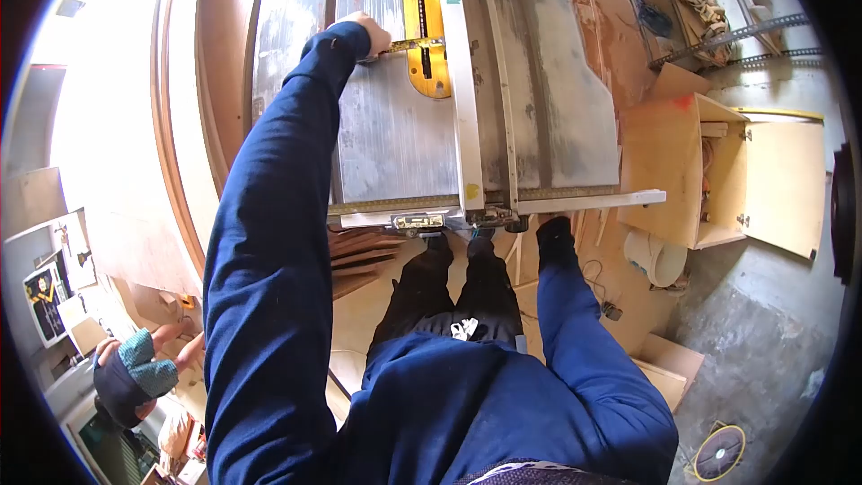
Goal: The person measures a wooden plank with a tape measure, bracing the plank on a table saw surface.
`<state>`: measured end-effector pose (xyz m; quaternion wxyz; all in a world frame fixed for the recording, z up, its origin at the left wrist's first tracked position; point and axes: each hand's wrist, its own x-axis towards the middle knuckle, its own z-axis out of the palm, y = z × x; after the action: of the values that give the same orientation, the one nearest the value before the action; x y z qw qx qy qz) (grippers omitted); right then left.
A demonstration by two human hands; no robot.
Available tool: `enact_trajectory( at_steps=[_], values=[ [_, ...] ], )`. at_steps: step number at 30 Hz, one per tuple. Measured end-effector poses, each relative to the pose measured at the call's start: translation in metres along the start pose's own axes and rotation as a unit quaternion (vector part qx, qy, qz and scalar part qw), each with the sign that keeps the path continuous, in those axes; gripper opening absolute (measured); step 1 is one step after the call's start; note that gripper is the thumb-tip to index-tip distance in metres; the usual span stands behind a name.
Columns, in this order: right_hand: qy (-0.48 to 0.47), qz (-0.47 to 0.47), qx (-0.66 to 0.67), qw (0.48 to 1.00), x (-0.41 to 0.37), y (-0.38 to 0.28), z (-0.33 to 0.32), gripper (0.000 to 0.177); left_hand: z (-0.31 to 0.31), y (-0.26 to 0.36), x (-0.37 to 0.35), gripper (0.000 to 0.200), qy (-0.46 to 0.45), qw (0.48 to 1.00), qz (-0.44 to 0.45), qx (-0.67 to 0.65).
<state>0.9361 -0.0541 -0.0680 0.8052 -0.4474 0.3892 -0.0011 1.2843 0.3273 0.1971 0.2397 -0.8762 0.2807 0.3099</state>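
My left hand [373,34] is closed at the near end of a yellow tape measure [411,45], over the grey metal table of a saw [395,135]. The tape's strip crosses the yellow slotted insert [433,76] and reaches the long pale fence [465,126]. The tape's body is mostly hidden by my fingers. My right arm reaches to the table's front rail [593,201]; its dark cuff shows just below the rail, and the hand itself is hidden.
A wooden cabinet [664,157] with an open door stands at the right, near a white bucket [660,256]. Wood strips [359,256] lie below the rail. Large boards [135,126] stand at the left. Another person [135,377] is at the lower left.
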Motion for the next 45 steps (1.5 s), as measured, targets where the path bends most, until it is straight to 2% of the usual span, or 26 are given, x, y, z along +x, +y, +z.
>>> enact_trajectory(
  at_steps=[1, 2, 3, 4, 5, 6, 7, 8, 9, 10, 11, 14, 17, 19, 20, 24, 27, 29, 31, 32, 35, 37, 39, 41, 43, 45],
  values=[
    [-0.001, 0.000, -0.009, 1.000, -0.015, 0.012, -0.013, 0.031, -0.001, 0.002, -0.019, 0.025, 0.072, 0.993, 0.051, 0.082],
    [-0.003, 0.001, -0.019, 1.000, -0.014, 0.015, -0.018, 0.031, 0.009, 0.002, -0.028, 0.022, 0.125, 0.990, 0.046, 0.050],
    [-0.024, -0.046, -0.285, 0.957, -0.038, 0.007, -0.007, 0.023, 0.022, 0.000, -0.035, 0.020, 0.177, 0.983, 0.039, 0.017],
    [-0.041, -0.091, -0.530, 0.842, -0.069, 0.009, 0.005, 0.015, 0.026, 0.007, -0.061, 0.019, 0.245, 0.969, 0.038, 0.017],
    [-0.037, -0.081, -0.259, 0.962, -0.084, 0.032, 0.010, 0.011, 0.049, 0.008, -0.065, 0.014, 0.313, 0.949, 0.029, 0.018],
    [-0.029, 0.110, -0.224, 0.968, -0.127, 0.001, 0.041, 0.012, 0.073, 0.013, -0.078, 0.010, 0.434, 0.892, 0.052, -0.116],
    [-0.041, 0.116, -0.268, 0.955, -0.146, 0.010, 0.042, 0.014, 0.108, 0.024, -0.073, 0.012, 0.413, 0.795, 0.023, -0.444],
    [-0.056, 0.117, -0.313, 0.941, -0.157, 0.015, 0.043, 0.016, 0.130, 0.038, -0.082, 0.018, 0.372, 0.692, 0.010, -0.618],
    [-0.060, 0.112, -0.315, 0.941, -0.165, 0.018, 0.049, 0.016, 0.108, 0.065, -0.129, 0.024, 0.294, 0.618, -0.090, -0.724],
    [-0.093, 0.116, -0.322, 0.935, -0.180, 0.019, 0.051, 0.017, 0.099, 0.089, -0.165, 0.024, 0.311, 0.618, -0.125, -0.711],
    [-0.127, 0.119, -0.331, 0.928, -0.191, 0.017, 0.053, 0.019, 0.085, 0.110, -0.199, 0.025, 0.298, 0.674, -0.163, -0.656],
    [-0.262, 0.065, -0.302, 0.914, -0.228, -0.013, 0.084, 0.026, 0.104, 0.168, -0.248, 0.018, 0.372, 0.741, -0.174, -0.531],
    [-0.444, 0.051, -0.212, 0.869, -0.253, -0.036, 0.119, 0.038, 0.105, 0.223, -0.299, 0.017, 0.273, 0.797, -0.168, -0.512],
    [-0.490, 0.040, -0.203, 0.847, -0.268, -0.050, 0.142, 0.040, 0.121, 0.255, -0.312, 0.020, 0.211, 0.774, -0.157, -0.576],
    [-0.511, 0.020, -0.188, 0.838, -0.275, -0.057, 0.147, 0.042, 0.130, 0.271, -0.313, 0.022, 0.231, 0.781, -0.163, -0.557],
    [-0.405, -0.147, -0.376, 0.820, -0.283, -0.068, 0.165, 0.018, 0.120, 0.288, -0.322, 0.017, 0.297, 0.787, -0.146, -0.520],
    [-0.362, -0.156, -0.317, 0.863, -0.276, -0.096, 0.187, 0.018, 0.118, 0.248, -0.326, 0.016, 0.274, 0.792, -0.183, -0.513],
    [-0.378, -0.192, -0.291, 0.858, -0.264, -0.114, 0.201, 0.017, 0.120, 0.203, -0.328, 0.014, 0.296, 0.821, -0.220, -0.436],
    [-0.322, -0.333, -0.267, 0.845, -0.279, -0.137, 0.223, 0.022, 0.135, 0.146, -0.312, 0.013, 0.362, 0.814, -0.199, -0.409],
    [-0.318, -0.335, -0.266, 0.846, -0.280, -0.144, 0.225, 0.022, 0.129, 0.123, -0.305, 0.014, 0.370, 0.822, -0.219, -0.373],
    [-0.331, -0.401, -0.384, 0.763, -0.269, -0.158, 0.206, 0.028, 0.096, 0.057, -0.261, 0.019, 0.329, 0.833, -0.247, -0.369],
    [-0.349, -0.293, -0.406, 0.792, -0.271, -0.152, 0.186, 0.025, 0.079, 0.025, -0.220, 0.024, 0.303, 0.841, -0.258, -0.366],
    [-0.334, -0.289, -0.447, 0.778, -0.258, -0.126, 0.157, 0.021, 0.054, 0.007, -0.187, 0.028, 0.255, 0.859, -0.255, -0.363],
    [-0.302, -0.218, -0.484, 0.792, -0.262, -0.113, 0.136, 0.020, 0.076, -0.023, -0.114, 0.035, 0.233, 0.877, -0.235, -0.348],
    [-0.271, -0.164, -0.501, 0.806, -0.260, -0.092, 0.108, 0.022, 0.042, -0.016, -0.111, 0.035, 0.168, 0.891, -0.251, -0.339],
    [-0.238, -0.105, -0.515, 0.817, -0.260, -0.078, 0.087, 0.023, 0.055, -0.026, -0.072, 0.039, 0.150, 0.904, -0.204, -0.345]
  ],
)
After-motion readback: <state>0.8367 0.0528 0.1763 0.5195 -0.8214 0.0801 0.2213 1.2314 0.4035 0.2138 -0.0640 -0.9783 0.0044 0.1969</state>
